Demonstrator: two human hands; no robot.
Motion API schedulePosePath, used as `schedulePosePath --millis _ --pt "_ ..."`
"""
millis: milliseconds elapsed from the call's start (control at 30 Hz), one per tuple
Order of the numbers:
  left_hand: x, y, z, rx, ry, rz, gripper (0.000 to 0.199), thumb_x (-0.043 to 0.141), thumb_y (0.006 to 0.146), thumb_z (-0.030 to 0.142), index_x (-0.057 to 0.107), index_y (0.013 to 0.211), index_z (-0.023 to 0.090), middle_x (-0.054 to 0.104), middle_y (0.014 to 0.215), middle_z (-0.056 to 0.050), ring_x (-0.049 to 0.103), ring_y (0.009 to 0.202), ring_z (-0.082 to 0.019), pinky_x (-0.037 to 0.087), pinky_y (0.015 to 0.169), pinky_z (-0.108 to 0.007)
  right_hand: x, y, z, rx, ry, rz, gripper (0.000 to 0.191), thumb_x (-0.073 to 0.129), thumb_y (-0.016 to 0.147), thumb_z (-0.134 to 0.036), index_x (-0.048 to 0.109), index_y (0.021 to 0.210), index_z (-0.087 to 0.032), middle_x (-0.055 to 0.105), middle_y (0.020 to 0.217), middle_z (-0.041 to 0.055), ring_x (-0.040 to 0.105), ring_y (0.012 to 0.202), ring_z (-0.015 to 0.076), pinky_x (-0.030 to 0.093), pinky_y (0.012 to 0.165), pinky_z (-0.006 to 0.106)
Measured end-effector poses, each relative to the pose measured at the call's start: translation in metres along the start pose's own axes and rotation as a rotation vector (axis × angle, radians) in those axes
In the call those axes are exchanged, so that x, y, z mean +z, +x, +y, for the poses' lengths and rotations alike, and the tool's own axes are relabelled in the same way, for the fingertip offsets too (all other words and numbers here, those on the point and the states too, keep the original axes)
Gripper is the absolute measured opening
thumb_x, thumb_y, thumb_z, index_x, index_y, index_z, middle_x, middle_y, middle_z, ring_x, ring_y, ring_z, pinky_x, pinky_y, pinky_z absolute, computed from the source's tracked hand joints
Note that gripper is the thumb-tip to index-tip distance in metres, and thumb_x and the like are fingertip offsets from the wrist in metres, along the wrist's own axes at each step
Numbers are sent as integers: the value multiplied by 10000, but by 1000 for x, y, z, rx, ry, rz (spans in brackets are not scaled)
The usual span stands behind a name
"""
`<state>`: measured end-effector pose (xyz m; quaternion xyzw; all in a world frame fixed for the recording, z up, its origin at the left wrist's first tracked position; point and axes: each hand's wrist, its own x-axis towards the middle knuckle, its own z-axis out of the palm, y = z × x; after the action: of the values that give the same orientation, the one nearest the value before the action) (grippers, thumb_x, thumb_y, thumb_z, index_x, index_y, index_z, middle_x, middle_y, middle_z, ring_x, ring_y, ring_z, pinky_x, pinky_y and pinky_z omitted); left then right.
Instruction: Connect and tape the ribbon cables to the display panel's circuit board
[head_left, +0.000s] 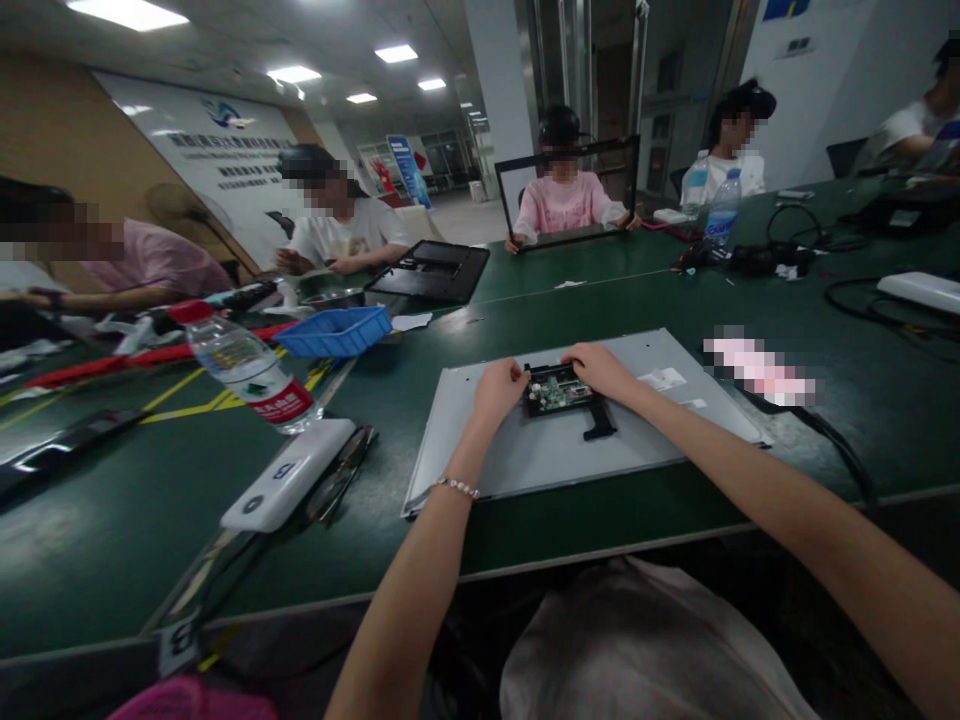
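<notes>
A flat grey metal-backed panel [525, 467] lies on the table in front of me. On it sits a black plastic frame [598, 420] around a green circuit board [559, 393], with an arm of the frame reaching down toward me. My left hand [500, 390] has its fingers curled closed at the frame's left upper corner. At the frame's upper right edge, my right hand [598, 370] grips with bent fingers. Both sets of fingertips are partly hidden.
Left of the panel are a white power bank [289, 478], glasses [343, 475], a tilted water bottle [251, 372] and a blue tray [335, 333]. A black panel [431, 270] lies farther back. Across the green table, a person holds up a black rectangular frame [571, 240]. A cabled, blurred-out device [761, 372] lies right.
</notes>
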<state>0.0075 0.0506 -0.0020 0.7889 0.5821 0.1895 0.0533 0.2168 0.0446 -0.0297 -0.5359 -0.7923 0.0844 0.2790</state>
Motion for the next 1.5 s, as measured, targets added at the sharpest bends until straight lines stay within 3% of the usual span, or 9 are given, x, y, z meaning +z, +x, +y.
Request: schedulePosePath --millis 167,333,533,667,733,867,1133,1333,1500 --pt "7 3 -4 -46 -28 -17 157 562 844 304 628 786 175 682 802 -52 601 743 -174 412 661 -256 -10 2 -4 -4 19 -35 382 399 887 -50 665 1153 -122 678 1166 101 608 1094 196 417 979 280" --pt "4 2 -2 -69 -55 -23 158 556 836 306 625 775 178 681 793 -45 605 752 -174 422 675 -257 -46 0 2 53 44 -95 430 387 874 -46 633 1214 -140 687 1157 81 614 1093 196 435 954 283" --pt "-5 0 3 -53 -68 42 145 568 831 299 610 777 171 667 786 -50 600 755 -178 433 698 -271 -83 -39 56 289 -129 -173 368 522 867 -243 654 1187 -120 660 1166 158 618 1051 302 470 896 392" --pt "-12 -3 8 -11 -66 135 153 562 843 310 598 811 164 649 812 -53 589 769 -175 430 705 -272 -90 -60 82 453 -148 -195 330 568 854 -408 714 1001 -151 703 952 160 653 877 302 501 783 425" --pt "-16 -5 11 34 -65 177 194 528 872 337 590 806 165 636 804 -54 578 762 -172 426 710 -273 -93 -62 79 468 -87 -267 301 599 833 -409 710 960 -159 708 840 127 658 795 270 505 739 396" --pt "-22 -10 22 124 -62 215 264 461 915 362 574 769 172 615 775 -47 559 741 -165 420 718 -273 -102 -62 58 449 96 -414 197 653 770 -252 697 939 -161 706 759 67 651 719 198 490 664 296" --pt "-19 -16 36 208 -229 119 132 496 868 245 603 840 174 646 783 -17 584 737 -141 431 710 -247 -130 -68 33 415 561 -219 334 662 772 -405 679 1023 -187 689 988 78 638 854 175 468 644 244" --pt "-28 -23 48 274 -308 65 243 431 928 336 611 947 173 621 713 8 551 652 -118 418 660 -229 -105 -64 3 381 592 -455 276 686 753 -343 679 974 -177 710 897 72 655 816 169 427 561 206" --pt "-35 -33 61 425 -374 -134 276 451 920 330 607 1088 177 639 762 4 557 660 -110 425 653 -218 -89 -64 -3 344 577 -539 140 641 766 -249 655 876 -163 715 822 63 679 781 169 440 537 192"
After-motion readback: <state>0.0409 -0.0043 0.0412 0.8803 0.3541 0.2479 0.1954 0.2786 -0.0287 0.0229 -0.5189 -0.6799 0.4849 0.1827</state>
